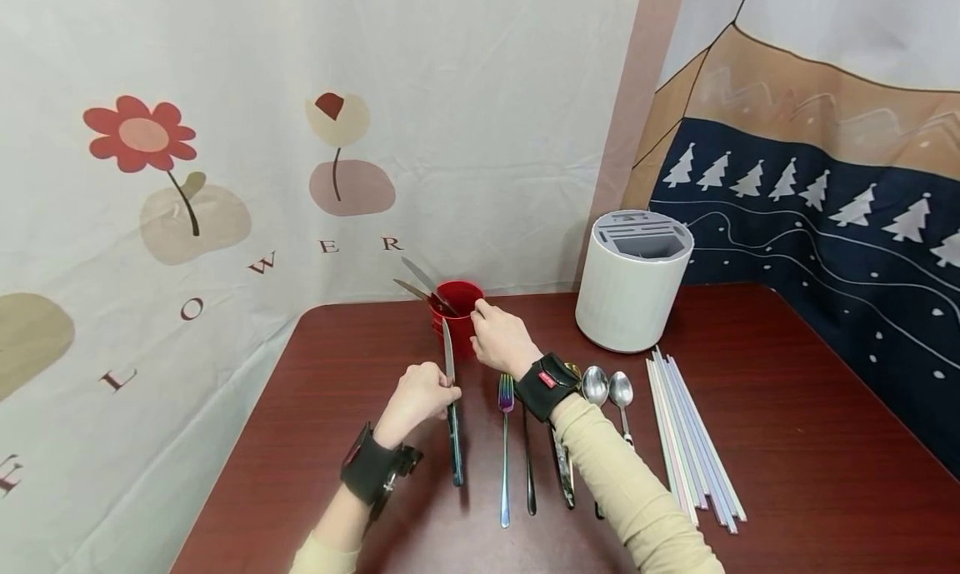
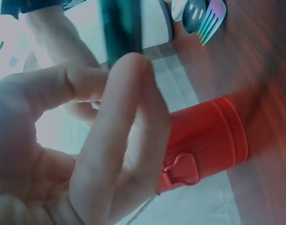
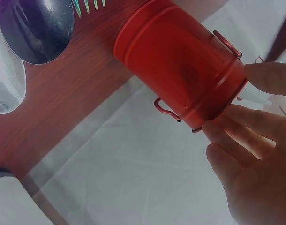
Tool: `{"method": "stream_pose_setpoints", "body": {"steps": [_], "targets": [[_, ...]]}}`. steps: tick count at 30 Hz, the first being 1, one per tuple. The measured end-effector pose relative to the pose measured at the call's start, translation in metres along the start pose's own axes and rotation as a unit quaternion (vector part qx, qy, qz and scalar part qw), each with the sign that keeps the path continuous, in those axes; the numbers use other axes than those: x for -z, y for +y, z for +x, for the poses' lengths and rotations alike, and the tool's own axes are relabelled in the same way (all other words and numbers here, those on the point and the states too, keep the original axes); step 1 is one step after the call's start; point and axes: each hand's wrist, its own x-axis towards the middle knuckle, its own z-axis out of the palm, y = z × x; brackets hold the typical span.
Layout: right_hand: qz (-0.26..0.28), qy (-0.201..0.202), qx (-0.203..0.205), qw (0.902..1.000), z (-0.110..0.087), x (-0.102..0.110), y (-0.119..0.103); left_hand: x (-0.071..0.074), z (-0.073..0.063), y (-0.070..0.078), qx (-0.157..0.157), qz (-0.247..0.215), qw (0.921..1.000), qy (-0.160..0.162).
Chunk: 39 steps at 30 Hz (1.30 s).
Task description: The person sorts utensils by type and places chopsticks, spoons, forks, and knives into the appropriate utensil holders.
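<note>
In the head view my left hand [image 1: 420, 397] pinches a table knife [image 1: 456, 449] by its dark handle, blade pointing away toward the red bucket [image 1: 464, 334]. The handle shows blurred above the fingertips in the left wrist view. My right hand [image 1: 504, 339] holds the bucket at its rim, thumb and fingers spread around the edge in the right wrist view. Two more knives lean out of the bucket to the left, one with a silver blade [image 1: 420, 272]; their lower ends are hidden inside. Small wire handles [image 3: 167, 110] stick out from the bucket's sides.
Right of the knife lie a rainbow-coloured fork [image 1: 505, 457], a dark-handled utensil [image 1: 530, 474], a patterned handle [image 1: 564, 474] and several spoons [image 1: 595, 384], partly under my right forearm. A white slotted utensil holder [image 1: 630, 295] stands behind, with pastel sticks [image 1: 693, 441] at the right.
</note>
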Motion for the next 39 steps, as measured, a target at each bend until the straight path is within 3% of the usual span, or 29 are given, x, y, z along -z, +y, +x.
{"method": "stream_pose_setpoints", "body": {"steps": [5,10,16,20,24,29,34,36,39], "targets": [[-0.005,-0.004,-0.003,1.0,0.001,0.003,0.0,0.009,-0.001,0.004,-0.006,0.012,0.9998,0.011],[0.0,-0.014,-0.006,0.9999,0.002,0.002,0.0,0.02,0.003,0.007,-0.02,-0.01,0.9985,0.05],[-0.002,-0.018,-0.007,0.9998,0.002,0.001,0.0,0.031,0.009,0.013,-0.062,-0.027,0.9872,0.144],[-0.001,-0.022,-0.009,0.9997,0.002,0.002,-0.001,0.036,0.014,0.018,-0.098,-0.033,0.9691,0.224],[0.003,-0.021,-0.009,0.9997,0.001,0.002,-0.001,0.04,0.021,0.024,-0.127,-0.068,0.9456,0.291],[0.009,-0.018,-0.006,0.9998,0.001,0.0,0.0,0.043,0.031,0.027,-0.156,-0.129,0.9093,0.364],[0.007,-0.019,-0.003,0.9998,0.002,-0.001,-0.001,0.04,0.042,0.024,-0.185,-0.186,0.8712,0.415],[0.007,-0.016,-0.003,0.9998,0.002,-0.001,-0.001,0.037,0.048,0.021,-0.191,-0.195,0.8619,0.427],[0.007,-0.014,-0.003,0.9999,0.002,0.0,-0.002,0.031,0.055,0.015,-0.196,-0.196,0.8595,0.429]]}}
